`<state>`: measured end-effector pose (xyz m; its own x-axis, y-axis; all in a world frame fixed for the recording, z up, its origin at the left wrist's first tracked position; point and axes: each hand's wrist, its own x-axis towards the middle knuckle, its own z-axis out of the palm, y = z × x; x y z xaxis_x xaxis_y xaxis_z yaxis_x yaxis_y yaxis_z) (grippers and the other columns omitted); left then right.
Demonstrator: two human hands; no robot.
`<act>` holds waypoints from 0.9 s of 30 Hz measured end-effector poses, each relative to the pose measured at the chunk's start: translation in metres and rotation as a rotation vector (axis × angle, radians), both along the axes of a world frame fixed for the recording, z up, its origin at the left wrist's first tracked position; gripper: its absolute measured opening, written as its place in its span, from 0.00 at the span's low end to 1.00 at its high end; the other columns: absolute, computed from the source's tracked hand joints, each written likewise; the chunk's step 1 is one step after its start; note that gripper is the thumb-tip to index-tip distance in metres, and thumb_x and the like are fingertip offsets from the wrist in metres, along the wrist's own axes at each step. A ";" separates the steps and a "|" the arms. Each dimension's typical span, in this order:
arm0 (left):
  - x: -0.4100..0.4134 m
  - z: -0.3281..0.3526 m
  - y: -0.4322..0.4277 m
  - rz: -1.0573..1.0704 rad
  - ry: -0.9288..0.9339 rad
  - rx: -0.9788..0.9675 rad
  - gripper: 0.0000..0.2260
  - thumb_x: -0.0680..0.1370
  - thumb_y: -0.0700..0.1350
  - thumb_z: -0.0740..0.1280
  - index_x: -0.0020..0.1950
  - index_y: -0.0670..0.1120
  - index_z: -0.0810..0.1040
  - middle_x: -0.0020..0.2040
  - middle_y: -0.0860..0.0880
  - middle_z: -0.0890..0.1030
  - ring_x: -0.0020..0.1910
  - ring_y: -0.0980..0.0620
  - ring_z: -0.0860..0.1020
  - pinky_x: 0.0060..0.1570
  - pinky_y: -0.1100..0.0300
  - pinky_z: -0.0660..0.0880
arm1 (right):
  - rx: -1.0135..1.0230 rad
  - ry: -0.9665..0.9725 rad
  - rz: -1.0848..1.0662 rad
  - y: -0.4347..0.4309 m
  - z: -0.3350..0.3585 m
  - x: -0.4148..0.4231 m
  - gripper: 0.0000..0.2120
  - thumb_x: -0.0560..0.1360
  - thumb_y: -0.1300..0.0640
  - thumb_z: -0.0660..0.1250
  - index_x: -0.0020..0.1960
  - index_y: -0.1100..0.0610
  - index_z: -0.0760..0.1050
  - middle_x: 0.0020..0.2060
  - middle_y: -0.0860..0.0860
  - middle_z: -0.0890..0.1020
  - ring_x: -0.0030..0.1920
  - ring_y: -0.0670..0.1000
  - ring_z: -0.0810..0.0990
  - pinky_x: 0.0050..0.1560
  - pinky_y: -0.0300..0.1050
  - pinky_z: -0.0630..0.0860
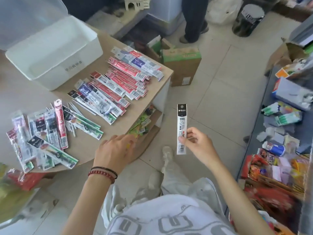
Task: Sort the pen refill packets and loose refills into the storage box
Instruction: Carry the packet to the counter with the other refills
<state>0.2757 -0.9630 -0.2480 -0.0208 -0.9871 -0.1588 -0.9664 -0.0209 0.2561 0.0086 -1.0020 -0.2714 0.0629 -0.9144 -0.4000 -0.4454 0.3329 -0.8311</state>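
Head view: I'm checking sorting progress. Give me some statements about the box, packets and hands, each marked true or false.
1. The right hand pinches a black-and-white refill packet, upright above the tiled floor. True.
2. The white plastic storage box is full of packets. False: no packets show inside it.
3. The left hand grips a red packet. False: its fingers are straight, holding nothing.
4. Red packets lie overlapped in a row on the light wooden table. True.
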 end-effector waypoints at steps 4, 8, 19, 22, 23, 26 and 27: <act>0.001 0.002 -0.027 0.165 0.011 -0.008 0.07 0.79 0.51 0.61 0.52 0.58 0.78 0.46 0.59 0.82 0.46 0.53 0.79 0.43 0.58 0.72 | -0.023 -0.016 0.167 -0.069 -0.003 0.017 0.04 0.75 0.52 0.71 0.48 0.49 0.78 0.44 0.44 0.84 0.42 0.43 0.81 0.41 0.30 0.73; 0.000 0.008 -0.056 0.354 -0.015 -0.011 0.08 0.79 0.51 0.60 0.53 0.57 0.78 0.49 0.58 0.82 0.49 0.52 0.79 0.49 0.55 0.74 | -0.024 -0.040 0.358 -0.140 -0.002 0.040 0.05 0.75 0.52 0.71 0.50 0.48 0.78 0.43 0.41 0.83 0.40 0.36 0.79 0.39 0.27 0.71; 0.003 0.015 -0.091 0.777 -0.113 0.000 0.10 0.79 0.56 0.57 0.55 0.59 0.76 0.56 0.60 0.80 0.55 0.57 0.77 0.55 0.58 0.70 | -0.135 0.032 0.791 -0.232 0.013 0.143 0.13 0.71 0.47 0.74 0.46 0.44 0.70 0.42 0.41 0.81 0.39 0.36 0.80 0.36 0.28 0.73; 0.009 0.012 -0.092 0.827 -0.084 -0.020 0.09 0.79 0.55 0.58 0.54 0.59 0.77 0.53 0.61 0.81 0.53 0.58 0.78 0.52 0.60 0.70 | -0.144 0.059 0.857 -0.236 0.013 0.169 0.12 0.72 0.47 0.74 0.47 0.47 0.70 0.42 0.42 0.80 0.40 0.35 0.78 0.34 0.27 0.71; 0.012 0.011 -0.092 0.836 -0.067 -0.022 0.09 0.79 0.55 0.58 0.54 0.59 0.77 0.53 0.61 0.81 0.53 0.57 0.78 0.52 0.60 0.70 | -0.149 0.061 0.874 -0.236 0.013 0.177 0.12 0.72 0.48 0.73 0.48 0.49 0.71 0.42 0.42 0.79 0.40 0.36 0.78 0.34 0.27 0.71; 0.020 0.009 -0.090 0.855 -0.044 -0.017 0.09 0.79 0.54 0.58 0.55 0.58 0.76 0.54 0.60 0.81 0.54 0.55 0.77 0.56 0.57 0.69 | -0.184 0.061 0.872 -0.227 0.011 0.198 0.13 0.72 0.52 0.75 0.48 0.51 0.71 0.40 0.42 0.78 0.39 0.36 0.77 0.35 0.23 0.72; 0.024 0.008 -0.088 0.857 -0.050 -0.018 0.09 0.79 0.54 0.58 0.55 0.58 0.76 0.54 0.60 0.81 0.54 0.55 0.77 0.57 0.56 0.69 | -0.199 0.071 0.862 -0.224 0.009 0.203 0.13 0.71 0.52 0.75 0.49 0.51 0.71 0.40 0.42 0.78 0.38 0.36 0.76 0.36 0.22 0.71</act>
<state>0.2996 -1.0515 -0.2403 0.7401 -0.6611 -0.1236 -0.6288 -0.7454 0.2214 0.2120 -1.2258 -0.2621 0.7434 -0.6132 -0.2673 -0.5268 -0.2904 -0.7989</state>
